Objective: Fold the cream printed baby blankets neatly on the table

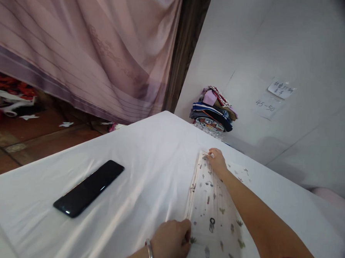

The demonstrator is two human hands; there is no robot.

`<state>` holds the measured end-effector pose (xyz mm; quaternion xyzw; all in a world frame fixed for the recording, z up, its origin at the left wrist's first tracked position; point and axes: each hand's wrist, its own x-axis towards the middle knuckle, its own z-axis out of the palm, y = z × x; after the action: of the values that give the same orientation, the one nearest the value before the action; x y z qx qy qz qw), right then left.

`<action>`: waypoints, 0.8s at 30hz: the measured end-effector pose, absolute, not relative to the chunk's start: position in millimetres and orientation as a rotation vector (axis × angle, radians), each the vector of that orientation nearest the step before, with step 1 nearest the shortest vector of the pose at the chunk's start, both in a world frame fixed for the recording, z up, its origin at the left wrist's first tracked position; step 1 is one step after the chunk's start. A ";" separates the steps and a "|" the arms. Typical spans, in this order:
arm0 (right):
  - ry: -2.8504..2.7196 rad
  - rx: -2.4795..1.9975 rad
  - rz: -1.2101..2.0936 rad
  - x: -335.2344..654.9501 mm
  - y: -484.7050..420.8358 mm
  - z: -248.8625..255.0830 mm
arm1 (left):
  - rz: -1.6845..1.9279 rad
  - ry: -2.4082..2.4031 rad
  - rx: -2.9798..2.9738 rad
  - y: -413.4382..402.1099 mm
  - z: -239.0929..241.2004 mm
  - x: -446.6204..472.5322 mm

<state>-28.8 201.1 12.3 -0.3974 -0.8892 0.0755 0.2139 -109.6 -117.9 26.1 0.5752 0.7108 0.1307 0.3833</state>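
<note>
A white cloth with small printed figures (pixel 214 208) lies folded into a long strip on the white-covered table (pixel 147 162). My right hand (pixel 216 160) reaches to the strip's far end and pinches its corner, fingers closed. My left hand (pixel 172 242), with a silver bracelet on the wrist, grips the near left edge of the same cloth with curled fingers. Both hands rest on the table surface.
A black phone (pixel 88 188) lies on the table to the left. A stack of folded colourful clothes (pixel 214 112) sits at the far edge against the white wall. Pink curtain (pixel 87 43) hangs at the left; paper notes (pixel 274 97) are stuck on the wall.
</note>
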 end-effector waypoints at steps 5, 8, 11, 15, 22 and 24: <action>-2.517 -1.149 0.228 -31.7 205.8 15.4 | 0.342 1.806 1.473 -117.7 27.7 -109.1; -2.586 -1.158 0.251 -40.2 215.8 17.2 | 0.337 1.816 1.470 -117.8 26.1 -109.2; -2.668 -1.163 0.278 -53.0 227.3 18.0 | 0.340 1.807 1.466 -117.9 25.2 -110.1; -2.773 -1.157 0.295 -68.1 238.0 17.8 | 0.343 1.790 1.450 -117.8 26.4 -111.0; -2.872 -1.178 0.275 -75.1 246.0 17.2 | 0.336 1.789 1.451 -117.7 26.2 -111.4; -2.864 -1.170 0.283 -72.8 244.2 17.4 | 0.331 1.783 1.448 -117.6 26.1 -111.9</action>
<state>-72.8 244.2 17.4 -0.3766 -0.9217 0.0912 0.0172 -111.9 -117.6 26.1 0.5721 0.7044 0.1307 0.3993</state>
